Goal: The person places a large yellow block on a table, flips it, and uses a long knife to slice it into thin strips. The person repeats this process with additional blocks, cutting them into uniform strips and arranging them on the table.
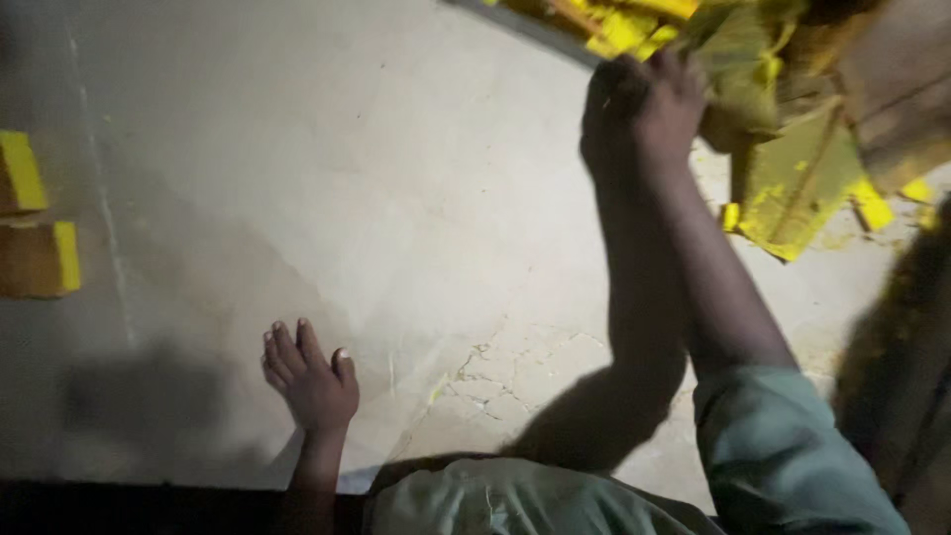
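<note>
My left hand (309,381) lies flat on the grey concrete floor (347,178) at lower centre, fingers stretched out and holding nothing. My right hand (644,104) reaches up to the top right. Its fingers are curled around the edge of a yellow-stained flat piece (738,59), which is blurred, so I cannot tell its material. That piece belongs to a heap of yellow-painted boards (802,183) lying just right of the hand. My pale green sleeve (783,446) covers the right upper arm.
Two brown blocks with yellow-painted ends (20,173) (40,260) sit at the left edge. The floor is cracked (515,367) near my right elbow. A dark yellow-dusted shape (901,337) stands at the right edge.
</note>
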